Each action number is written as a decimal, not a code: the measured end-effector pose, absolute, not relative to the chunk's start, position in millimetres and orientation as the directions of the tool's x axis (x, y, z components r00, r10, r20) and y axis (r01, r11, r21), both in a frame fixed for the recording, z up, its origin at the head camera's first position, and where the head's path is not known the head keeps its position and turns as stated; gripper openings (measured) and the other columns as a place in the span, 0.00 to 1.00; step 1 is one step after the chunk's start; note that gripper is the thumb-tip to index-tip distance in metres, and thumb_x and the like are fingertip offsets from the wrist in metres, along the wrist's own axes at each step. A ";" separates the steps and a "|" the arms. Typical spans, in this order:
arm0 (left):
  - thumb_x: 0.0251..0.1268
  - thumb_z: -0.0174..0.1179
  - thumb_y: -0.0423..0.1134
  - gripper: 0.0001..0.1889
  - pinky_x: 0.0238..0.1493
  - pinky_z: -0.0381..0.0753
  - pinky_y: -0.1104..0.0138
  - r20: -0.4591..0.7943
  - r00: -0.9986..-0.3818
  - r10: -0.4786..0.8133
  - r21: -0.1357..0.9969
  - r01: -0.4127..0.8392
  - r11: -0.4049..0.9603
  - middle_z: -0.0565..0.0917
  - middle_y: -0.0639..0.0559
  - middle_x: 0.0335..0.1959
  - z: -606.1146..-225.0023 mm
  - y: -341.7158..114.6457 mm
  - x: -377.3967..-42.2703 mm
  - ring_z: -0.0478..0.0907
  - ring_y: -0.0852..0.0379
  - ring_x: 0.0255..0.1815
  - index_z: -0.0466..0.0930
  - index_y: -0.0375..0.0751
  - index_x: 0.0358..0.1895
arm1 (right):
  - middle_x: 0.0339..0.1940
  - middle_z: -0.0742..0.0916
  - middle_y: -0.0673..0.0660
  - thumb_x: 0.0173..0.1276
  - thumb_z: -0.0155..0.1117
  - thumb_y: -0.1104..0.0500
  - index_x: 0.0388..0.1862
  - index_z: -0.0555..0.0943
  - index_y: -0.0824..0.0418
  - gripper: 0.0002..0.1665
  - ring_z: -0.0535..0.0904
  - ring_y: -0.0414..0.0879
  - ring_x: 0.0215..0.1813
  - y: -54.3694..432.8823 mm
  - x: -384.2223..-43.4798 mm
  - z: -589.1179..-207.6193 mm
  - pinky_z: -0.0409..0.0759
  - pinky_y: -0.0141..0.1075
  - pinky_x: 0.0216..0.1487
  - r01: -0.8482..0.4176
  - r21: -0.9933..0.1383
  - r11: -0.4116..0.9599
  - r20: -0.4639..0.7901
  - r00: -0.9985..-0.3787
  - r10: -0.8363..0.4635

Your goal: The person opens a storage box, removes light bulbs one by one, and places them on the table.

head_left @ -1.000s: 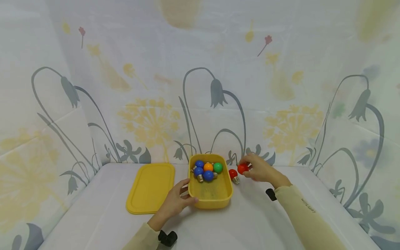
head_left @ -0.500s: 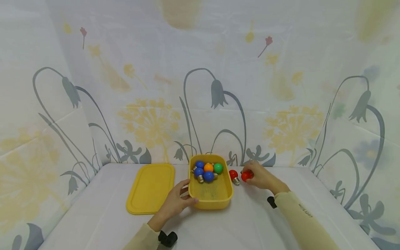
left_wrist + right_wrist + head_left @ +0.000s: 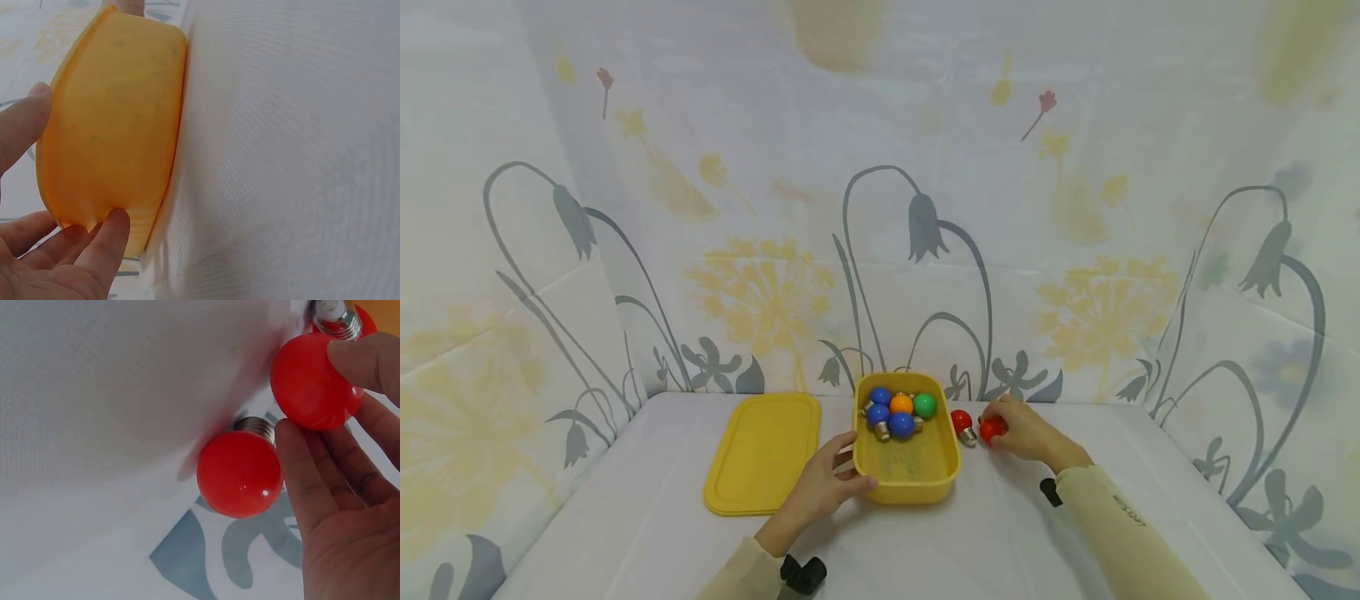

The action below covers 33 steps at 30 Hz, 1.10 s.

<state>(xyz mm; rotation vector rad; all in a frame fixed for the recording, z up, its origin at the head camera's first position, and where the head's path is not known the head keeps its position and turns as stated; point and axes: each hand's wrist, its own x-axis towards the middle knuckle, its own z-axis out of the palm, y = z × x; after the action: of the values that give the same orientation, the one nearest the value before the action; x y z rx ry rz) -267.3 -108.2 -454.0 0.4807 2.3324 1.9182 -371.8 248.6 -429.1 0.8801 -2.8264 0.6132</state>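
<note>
My right hand (image 3: 1028, 429) pinches a red light bulb (image 3: 312, 381) between thumb and fingers, low over the table right of the yellow box (image 3: 906, 492). A second red bulb (image 3: 240, 475) with a silver screw base lies by its fingertips; the hand hides it in the head view. Another red bulb (image 3: 961, 421) rests between the box and the right hand. My left hand (image 3: 820, 485) touches the box's near left corner, thumb at the front rim and fingers loosely bent against the side wall (image 3: 115, 125).
Inside the box, towards its far end, lie several bulbs: blue ones (image 3: 902, 425), an orange one (image 3: 901, 404) and a green one (image 3: 925, 406). A flat yellow lid (image 3: 763, 454) lies left of the box. Patterned cloth (image 3: 880, 208) rises behind the table.
The right hand, gripping its red bulb, has come slightly nearer and lower, towards the table beside the other red bulb. The left hand and the box have stayed in place.
</note>
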 end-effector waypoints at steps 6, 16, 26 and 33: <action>0.57 0.69 0.37 0.43 0.57 0.77 0.57 0.135 -0.947 0.291 0.967 0.190 0.168 0.59 0.30 0.70 -453.3 -107.2 -267.5 0.66 0.35 0.66 0.53 0.29 0.72 | 0.34 0.78 0.52 0.53 0.70 0.68 0.38 0.81 0.59 0.13 0.72 0.46 0.38 249.1 -372.2 -432.1 0.76 0.41 0.43 -0.571 -0.336 0.749 0.230 -0.821 -0.523; 0.56 0.69 0.37 0.44 0.58 0.76 0.57 0.138 -0.949 0.283 0.966 0.192 0.172 0.60 0.29 0.69 -454.1 -106.9 -268.1 0.66 0.35 0.65 0.53 0.28 0.71 | 0.34 0.78 0.51 0.53 0.69 0.66 0.40 0.82 0.60 0.14 0.72 0.45 0.38 250.8 -376.0 -435.7 0.76 0.40 0.43 -0.555 -0.335 0.762 0.228 -0.832 -0.506; 0.56 0.69 0.37 0.43 0.57 0.76 0.57 0.137 -0.950 0.280 0.966 0.191 0.175 0.60 0.29 0.69 -453.6 -107.0 -268.9 0.67 0.35 0.65 0.54 0.28 0.71 | 0.34 0.79 0.53 0.52 0.70 0.65 0.42 0.81 0.63 0.16 0.72 0.46 0.37 249.6 -375.9 -429.0 0.76 0.42 0.42 -0.557 -0.345 0.756 0.241 -0.831 -0.502; 0.56 0.70 0.38 0.44 0.57 0.77 0.56 0.143 -0.948 0.285 0.968 0.194 0.160 0.61 0.28 0.69 -453.9 -106.4 -267.7 0.67 0.35 0.65 0.54 0.27 0.71 | 0.43 0.82 0.59 0.58 0.68 0.62 0.47 0.80 0.65 0.17 0.75 0.55 0.42 243.1 -372.2 -420.9 0.78 0.46 0.46 -0.525 -0.382 0.761 0.226 -0.851 -0.473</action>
<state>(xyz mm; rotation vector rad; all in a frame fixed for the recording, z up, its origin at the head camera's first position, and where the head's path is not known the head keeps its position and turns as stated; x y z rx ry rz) -267.7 -106.4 -453.9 0.4836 2.3368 1.9302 -372.2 243.1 -420.9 0.8073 -2.8384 0.6673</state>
